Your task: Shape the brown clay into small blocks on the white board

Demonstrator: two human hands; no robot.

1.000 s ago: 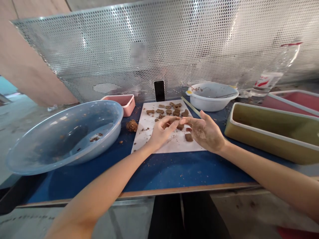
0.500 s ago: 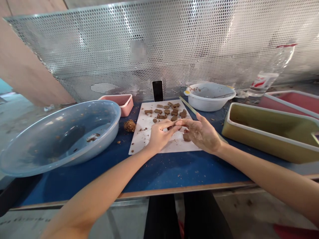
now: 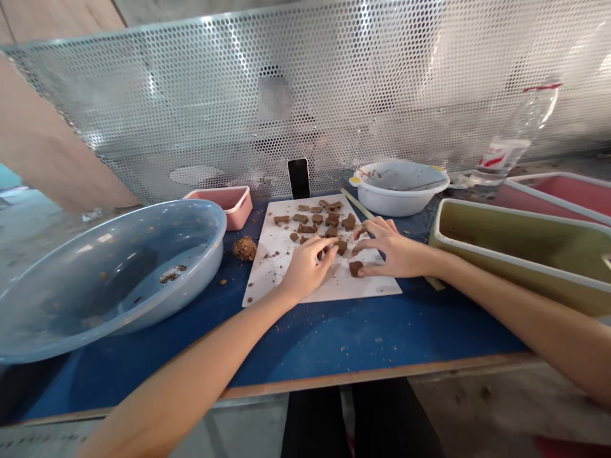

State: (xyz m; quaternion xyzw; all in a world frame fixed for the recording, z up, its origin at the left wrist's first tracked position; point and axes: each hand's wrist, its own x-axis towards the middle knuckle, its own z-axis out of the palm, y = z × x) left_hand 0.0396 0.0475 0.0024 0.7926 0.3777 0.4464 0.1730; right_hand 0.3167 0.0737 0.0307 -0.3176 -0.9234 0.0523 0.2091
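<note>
Several small brown clay-like pieces (image 3: pixel 307 229), some bone-shaped, lie on a white board (image 3: pixel 279 286). Over the middle of the board is my left hand (image 3: pixel 308 264), its thumb and forefinger curved toward each other beside a brown piece (image 3: pixel 340 247); whether anything is between them cannot be made out. My right hand (image 3: pixel 386 248) is spread at the board's right side, its fingers apart around another brown lump (image 3: pixel 356 268), with the thumb close to or touching it. A crumbly brown ball (image 3: pixel 245 248) rests left of the board.
A large blue basin (image 3: pixel 200 245) stands left, a pink box (image 3: pixel 238 216) behind it. At the back are a phone (image 3: pixel 298 179), a white basin (image 3: pixel 401 200) and a strip (image 3: pixel 358 203). Right are an olive trough (image 3: pixel 515 257), a pink trough (image 3: pixel 563 191) and a bottle (image 3: pixel 506 152).
My hands, earlier together at the fingertips, have come apart. My right hand has turned palm down with fingers spread near the lump. The view has shifted slightly.
</note>
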